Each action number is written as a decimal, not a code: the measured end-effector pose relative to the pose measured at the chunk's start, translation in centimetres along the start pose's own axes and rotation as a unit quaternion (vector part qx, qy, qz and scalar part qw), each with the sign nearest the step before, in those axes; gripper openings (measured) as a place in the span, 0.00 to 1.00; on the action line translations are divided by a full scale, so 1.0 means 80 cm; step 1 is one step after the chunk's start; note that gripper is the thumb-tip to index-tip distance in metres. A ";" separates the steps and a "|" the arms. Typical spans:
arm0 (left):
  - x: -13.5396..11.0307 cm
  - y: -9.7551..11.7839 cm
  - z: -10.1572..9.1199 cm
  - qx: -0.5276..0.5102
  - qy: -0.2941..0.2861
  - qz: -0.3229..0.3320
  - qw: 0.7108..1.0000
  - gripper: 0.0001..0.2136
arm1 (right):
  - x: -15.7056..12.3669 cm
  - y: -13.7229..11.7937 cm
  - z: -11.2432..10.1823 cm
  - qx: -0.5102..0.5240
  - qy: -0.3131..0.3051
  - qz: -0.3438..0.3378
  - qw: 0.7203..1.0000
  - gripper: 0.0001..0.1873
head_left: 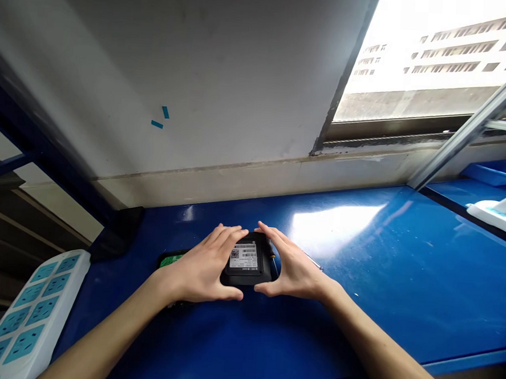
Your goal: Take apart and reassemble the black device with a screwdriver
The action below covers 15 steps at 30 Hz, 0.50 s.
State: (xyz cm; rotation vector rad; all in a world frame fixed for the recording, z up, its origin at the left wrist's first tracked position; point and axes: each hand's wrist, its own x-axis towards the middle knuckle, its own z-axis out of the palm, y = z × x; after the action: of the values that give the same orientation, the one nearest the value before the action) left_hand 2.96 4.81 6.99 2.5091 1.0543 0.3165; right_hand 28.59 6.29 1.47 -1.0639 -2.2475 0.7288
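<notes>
A flat black plastic case (243,257) with a white label bearing a QR code and barcodes lies between my hands, label side up. My left hand (205,265) curves round its left side, fingers along the far edge and thumb at the near edge. From the right, my right hand (297,266) closes on the same case, fingertips at the far corner and thumb at the near one. A thin screwdriver (273,257) shows in the gap inside my right hand. Partly covered by my left hand is a green circuit board (170,260) in a black housing.
A white power strip (35,308) with blue-green sockets runs along the left of the blue table (402,278). Behind my right hand lies a thin metallic item (314,262), partly hidden. Another white strip (502,211) and a blue tray (496,172) are at far right.
</notes>
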 end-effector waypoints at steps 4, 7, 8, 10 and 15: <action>0.037 0.006 -0.004 0.022 -0.029 0.022 0.999 0.53 | 0.000 0.001 0.002 -0.003 0.009 0.005 1.000 0.69; 0.050 0.007 -0.006 0.021 -0.043 0.026 0.999 0.52 | 0.000 0.002 0.002 0.004 0.017 0.009 1.000 0.70; 0.052 0.007 -0.006 0.019 -0.043 0.026 0.999 0.52 | -0.001 0.003 0.002 0.006 0.019 0.008 1.000 0.70; 0.057 0.008 -0.005 0.012 -0.042 0.027 0.999 0.53 | -0.001 0.004 0.002 0.009 0.026 0.004 1.000 0.71; 0.064 0.001 -0.011 -0.028 -0.015 0.030 0.999 0.53 | 0.001 0.006 -0.002 0.043 0.053 -0.013 0.998 0.71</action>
State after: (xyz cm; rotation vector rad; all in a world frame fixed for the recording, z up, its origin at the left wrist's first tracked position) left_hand 6.23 8.73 8.05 2.4915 0.9462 0.3210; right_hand 28.89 6.63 1.27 -1.0073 -2.1177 0.7342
